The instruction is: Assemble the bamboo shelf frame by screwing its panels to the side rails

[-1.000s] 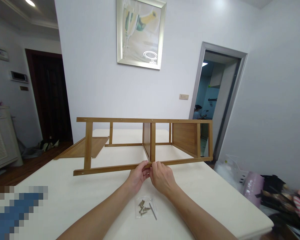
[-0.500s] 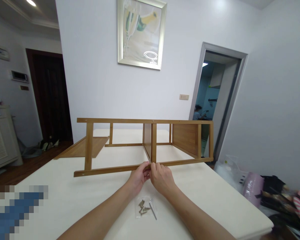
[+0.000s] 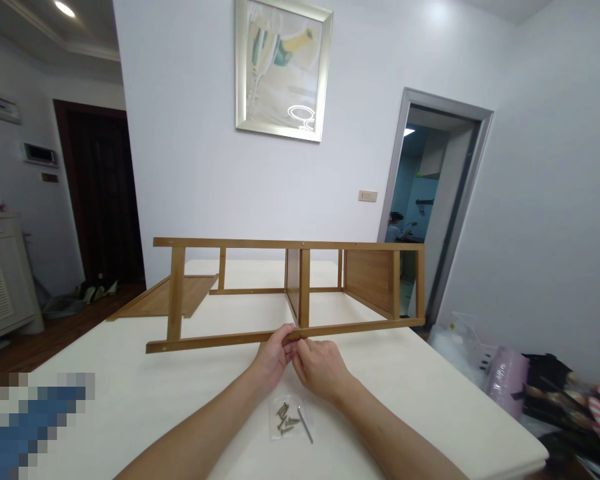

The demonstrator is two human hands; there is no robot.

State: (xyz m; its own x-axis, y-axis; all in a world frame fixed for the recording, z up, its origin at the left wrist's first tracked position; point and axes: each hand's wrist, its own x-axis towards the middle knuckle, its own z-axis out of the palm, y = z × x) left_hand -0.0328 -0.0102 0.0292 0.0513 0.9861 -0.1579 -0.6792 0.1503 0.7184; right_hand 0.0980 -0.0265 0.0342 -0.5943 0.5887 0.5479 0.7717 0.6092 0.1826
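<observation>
A wooden shelf frame (image 3: pixel 303 280) lies on its side on the white table (image 3: pixel 380 393). My left hand (image 3: pixel 274 357) is closed around its near bottom rail, close to the middle upright. Beside it, my right hand (image 3: pixel 320 365) is curled in a pinch just below that same rail. Whatever its fingertips hold is hidden. In front of my hands, a small clear bag (image 3: pixel 275 430) carries several screws (image 3: pixel 283 412). To the right of the screws lies an L-shaped hex key (image 3: pixel 305 425).
A loose wooden panel (image 3: pixel 160 299) rests at the table's left, behind the frame's end. Bags and a pink roll (image 3: pixel 505 380) are piled beyond the right edge. A person (image 3: pixel 394 230) is partly visible through the doorway. A framed picture (image 3: pixel 283 70) hangs ahead.
My right hand has drawn slightly down from the rail, its fingers more tightly curled. My left hand keeps its grip on the rail. The frame has hardly shifted.
</observation>
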